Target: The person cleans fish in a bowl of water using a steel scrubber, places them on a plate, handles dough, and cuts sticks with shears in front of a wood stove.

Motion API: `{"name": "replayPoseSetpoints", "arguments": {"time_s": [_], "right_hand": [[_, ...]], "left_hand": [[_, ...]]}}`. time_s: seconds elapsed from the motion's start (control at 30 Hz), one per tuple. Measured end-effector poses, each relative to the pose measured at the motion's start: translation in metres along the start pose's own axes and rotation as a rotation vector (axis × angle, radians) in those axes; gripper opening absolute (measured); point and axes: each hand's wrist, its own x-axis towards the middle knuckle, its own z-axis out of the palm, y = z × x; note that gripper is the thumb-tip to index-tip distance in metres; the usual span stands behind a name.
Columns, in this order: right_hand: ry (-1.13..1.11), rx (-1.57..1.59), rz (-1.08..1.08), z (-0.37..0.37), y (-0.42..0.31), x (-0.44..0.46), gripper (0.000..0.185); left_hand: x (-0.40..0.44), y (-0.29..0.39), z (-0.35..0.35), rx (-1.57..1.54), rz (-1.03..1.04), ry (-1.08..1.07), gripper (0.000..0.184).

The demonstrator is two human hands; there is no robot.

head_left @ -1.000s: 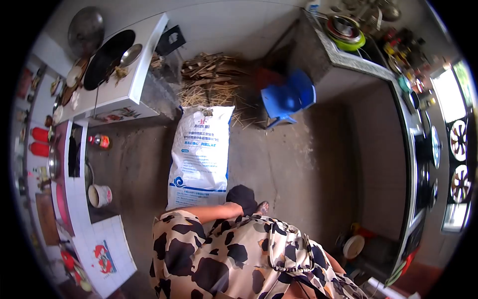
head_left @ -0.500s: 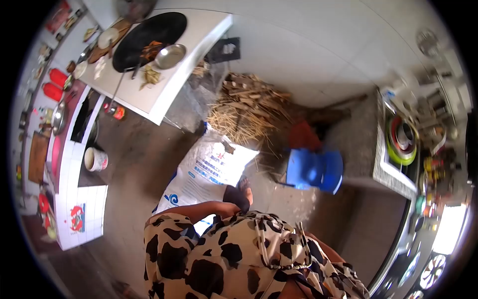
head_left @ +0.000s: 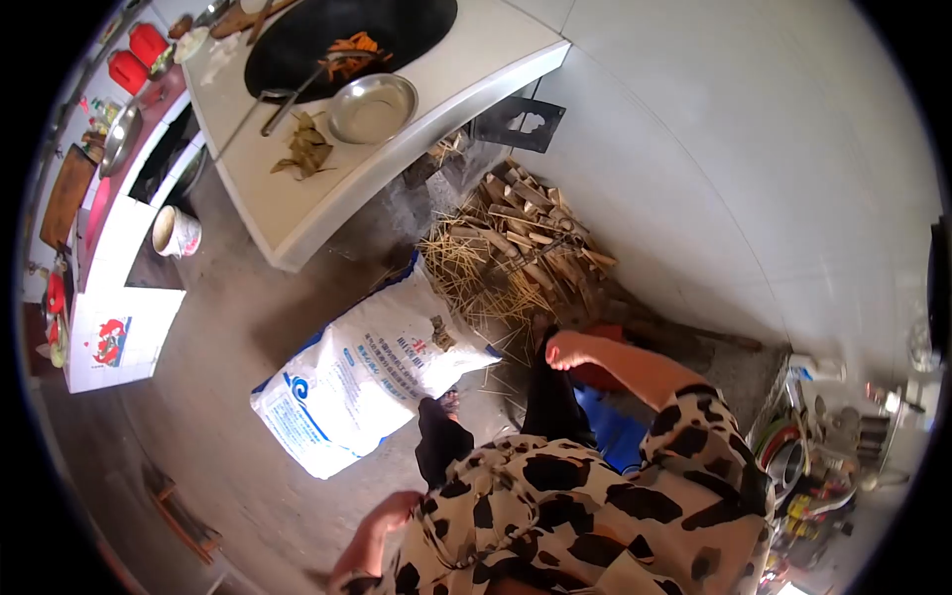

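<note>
My right hand (head_left: pixel 572 349) is stretched forward above my right knee, its fingers curled in and nothing visible in them. Beyond it lie split firewood (head_left: pixel 531 233) and loose straw. Low at my left side, my left hand (head_left: pixel 397 508) is beside the patterned shirt (head_left: pixel 555 486), its fingers partly hidden. A white printed sack (head_left: pixel 372 362) with blue edges lies on the floor in front of my left leg. Part of a blue plastic stool (head_left: pixel 610 426) shows beneath my right arm.
A white stove counter (head_left: pixel 248 183) stands ahead, bearing a large black wok (head_left: pixel 297 59) with orange food, a metal bowl (head_left: pixel 372 107) and dry leaves (head_left: pixel 304 149). A bucket (head_left: pixel 177 233) is at left. Dishes and utensils crowd the right side.
My view has shifted toward the stove and firewood. My right arm now reaches forward over the knee. My left hand has moved from near the sack back to my side.
</note>
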Motion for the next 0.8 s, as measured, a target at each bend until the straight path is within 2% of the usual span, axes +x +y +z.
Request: {"name": "replayPoseSetpoints", "arguments": {"time_s": [0.03, 0.07, 0.1, 0.13, 0.17, 0.27, 0.33, 0.37, 0.53, 0.6, 0.67, 0.73, 0.8], "right_hand": [[0.197, -0.293, -0.082, -0.033, 0.003, 0.010, 0.016], [0.152, -0.537, 0.005, -0.074, -0.031, -0.004, 0.033], [0.120, -0.502, 0.216, -0.109, -0.030, 0.011, 0.036], [0.152, -0.573, 0.296, -0.140, -0.022, 0.028, 0.042], [0.179, -0.640, 0.380, -0.172, -0.013, 0.045, 0.048], [0.329, -0.642, 0.541, -0.231, 0.036, 0.097, 0.049], [0.401, -0.641, 0.569, -0.252, 0.058, 0.124, 0.048], [0.391, -0.618, 0.574, -0.260, 0.068, 0.135, 0.049], [0.564, -1.042, 0.460, -0.284, 0.133, 0.218, 0.040], [0.591, -1.173, 0.369, -0.297, 0.154, 0.245, 0.035], [0.593, -1.256, 0.282, -0.306, 0.172, 0.258, 0.029], [0.596, -1.322, 0.245, -0.311, 0.181, 0.264, 0.032], [0.604, -1.365, 0.221, -0.321, 0.187, 0.270, 0.035]], "left_hand": [[0.014, -0.013, 0.012, -0.036, -0.004, 0.049, 0.024], [0.051, -0.060, 0.015, -0.073, 0.019, 0.098, 0.021], [0.086, -0.095, 0.020, 0.245, 0.082, 0.268, 0.020], [0.115, -0.108, 0.023, 0.569, 0.159, 0.430, 0.020], [0.129, -0.084, 0.039, 0.606, 0.254, 0.587, 0.020], [0.201, -0.053, 0.044, 0.703, 0.361, 0.745, 0.024], [0.262, -0.051, 0.034, 0.879, 0.618, 0.923, 0.031], [0.285, -0.051, 0.027, 0.888, 0.648, 0.917, 0.033], [0.329, -0.050, 0.008, 0.916, 0.735, 0.896, 0.042], [0.328, -0.035, 0.012, 0.963, 0.823, 0.963, 0.044], [0.341, -0.045, 0.008, 0.944, 0.816, 1.028, 0.047], [0.342, -0.035, 0.000, 0.829, 0.744, 1.064, 0.049], [0.344, -0.030, -0.003, 0.818, 0.781, 1.118, 0.050]]}}
